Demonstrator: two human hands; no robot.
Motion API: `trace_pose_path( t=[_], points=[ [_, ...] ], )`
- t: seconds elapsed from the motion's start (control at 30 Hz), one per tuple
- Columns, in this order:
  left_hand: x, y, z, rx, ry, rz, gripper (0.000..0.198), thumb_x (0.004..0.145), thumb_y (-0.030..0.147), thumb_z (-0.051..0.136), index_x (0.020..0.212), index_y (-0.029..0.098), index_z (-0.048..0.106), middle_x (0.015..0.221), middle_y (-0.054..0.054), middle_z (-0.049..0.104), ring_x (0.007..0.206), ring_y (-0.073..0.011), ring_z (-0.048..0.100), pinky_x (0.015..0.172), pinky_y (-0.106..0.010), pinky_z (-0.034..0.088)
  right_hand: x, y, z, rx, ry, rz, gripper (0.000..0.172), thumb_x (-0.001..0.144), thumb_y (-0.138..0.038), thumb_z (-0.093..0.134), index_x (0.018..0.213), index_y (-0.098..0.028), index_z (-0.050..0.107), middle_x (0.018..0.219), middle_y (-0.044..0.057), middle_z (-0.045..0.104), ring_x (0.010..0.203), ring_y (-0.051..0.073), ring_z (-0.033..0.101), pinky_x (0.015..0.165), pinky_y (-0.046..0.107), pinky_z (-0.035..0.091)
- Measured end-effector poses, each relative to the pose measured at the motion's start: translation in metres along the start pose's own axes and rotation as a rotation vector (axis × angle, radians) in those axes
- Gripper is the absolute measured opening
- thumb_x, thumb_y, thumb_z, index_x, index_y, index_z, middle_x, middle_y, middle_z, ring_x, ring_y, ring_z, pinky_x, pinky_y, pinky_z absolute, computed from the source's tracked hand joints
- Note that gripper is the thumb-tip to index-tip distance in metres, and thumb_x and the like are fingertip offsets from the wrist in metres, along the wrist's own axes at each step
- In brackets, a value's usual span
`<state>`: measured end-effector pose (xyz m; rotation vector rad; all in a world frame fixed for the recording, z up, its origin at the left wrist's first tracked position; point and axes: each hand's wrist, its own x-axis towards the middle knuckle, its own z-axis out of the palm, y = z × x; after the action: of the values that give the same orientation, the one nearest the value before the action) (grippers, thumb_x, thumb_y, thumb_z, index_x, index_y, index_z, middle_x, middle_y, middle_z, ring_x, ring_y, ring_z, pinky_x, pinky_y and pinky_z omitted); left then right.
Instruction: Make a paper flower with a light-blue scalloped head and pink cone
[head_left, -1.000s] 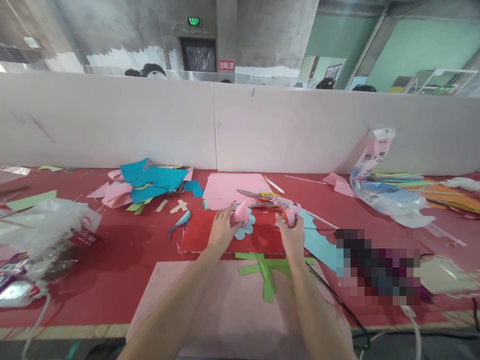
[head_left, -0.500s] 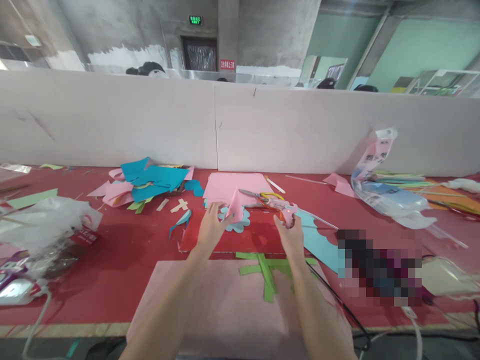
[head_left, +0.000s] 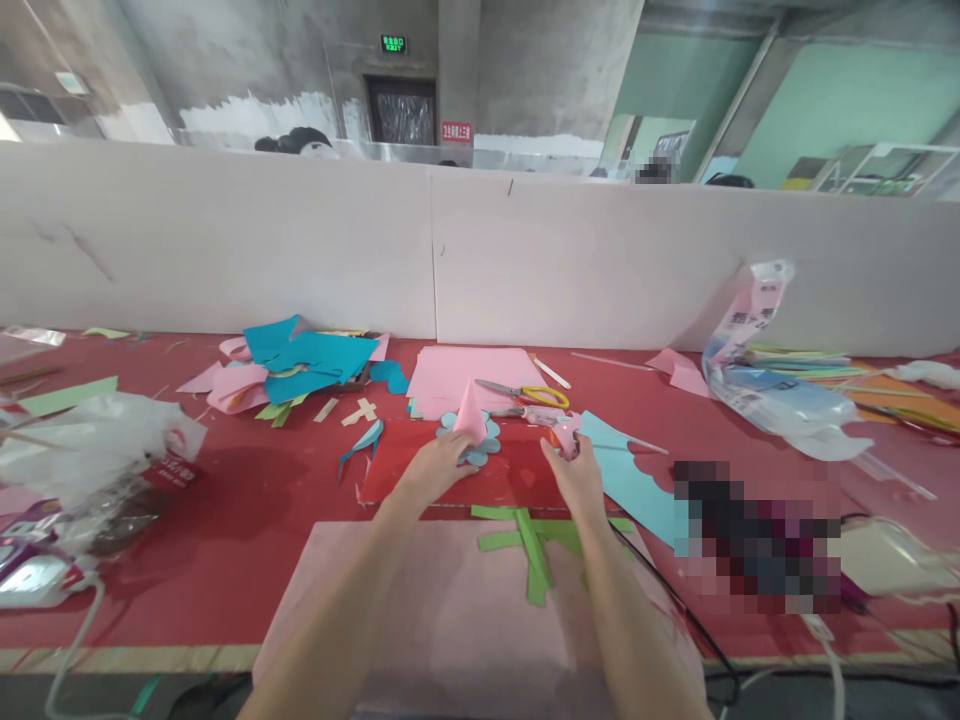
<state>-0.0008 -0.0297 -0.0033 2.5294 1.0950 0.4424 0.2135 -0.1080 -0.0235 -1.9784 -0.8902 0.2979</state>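
Observation:
My left hand has its fingers at the near edge of a blue scalloped paper flower, on which a pink paper cone stands upright. Whether the fingers pinch the flower or only touch it cannot be made out. My right hand is closed round a pink glue gun, whose nozzle points left, toward the flower. Beneath the flower lies a red board. Scissors with yellow handles rest just behind the glue gun, partly on pink paper sheets.
Blue and pink scraps lie at the back left, near a plastic bag. Green strips cross on a pale pink sheet in front. Light blue paper and a black cable are on the right.
My left hand has moved down from beside the cone to the flower's near edge. My right hand has shifted slightly left with the glue gun, and the scissors show more fully.

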Motion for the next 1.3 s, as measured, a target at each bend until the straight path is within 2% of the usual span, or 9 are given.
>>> trace_pose_path(
  t=[0.3, 0.6, 1.0, 1.3],
  points=[
    [0.002, 0.0, 0.001, 0.111, 0.015, 0.043, 0.024, 0.08, 0.038, 0.048, 0.097, 0.023, 0.056, 0.098, -0.003, 0.062, 0.089, -0.0175, 0.058, 0.07, -0.023, 0.042, -0.001, -0.002, -0.001, 0.022, 0.0, 0.004, 0.059, 0.063, -0.06, 0.052, 0.106, -0.021, 0.048, 0.078, 0.002, 0.057, 0.071, 0.02, 0.055, 0.064, 0.029, 0.039],
    [0.001, 0.003, 0.0, 0.125, 0.028, 0.046, 0.026, 0.083, 0.041, 0.043, 0.094, 0.024, 0.058, 0.097, -0.002, 0.063, 0.087, -0.0163, 0.059, 0.07, -0.022, 0.041, 0.001, 0.001, 0.001, 0.042, 0.015, -0.012, 0.057, 0.062, -0.059, 0.053, 0.104, -0.02, 0.05, 0.075, 0.001, 0.057, 0.068, 0.019, 0.054, 0.061, 0.028, 0.037],
    [-0.003, 0.008, -0.004, 0.154, 0.012, -0.026, 0.022, 0.083, 0.034, 0.041, 0.094, 0.026, 0.059, 0.096, -0.001, 0.065, 0.084, -0.0179, 0.06, 0.065, -0.023, 0.04, -0.002, -0.005, -0.003, 0.011, -0.01, 0.029, 0.06, 0.063, -0.06, 0.052, 0.107, -0.02, 0.049, 0.079, 0.003, 0.059, 0.071, 0.021, 0.055, 0.064, 0.029, 0.038],
    [-0.003, 0.005, -0.006, 0.008, 0.073, -0.118, 0.019, 0.079, 0.029, 0.047, 0.086, 0.023, 0.064, 0.092, -0.003, 0.066, 0.082, -0.0154, 0.059, 0.069, -0.021, 0.04, 0.001, -0.004, -0.006, -0.036, -0.04, 0.021, 0.054, 0.065, -0.055, 0.05, 0.105, -0.019, 0.049, 0.083, 0.003, 0.059, 0.073, 0.02, 0.055, 0.065, 0.028, 0.039]
  ],
)
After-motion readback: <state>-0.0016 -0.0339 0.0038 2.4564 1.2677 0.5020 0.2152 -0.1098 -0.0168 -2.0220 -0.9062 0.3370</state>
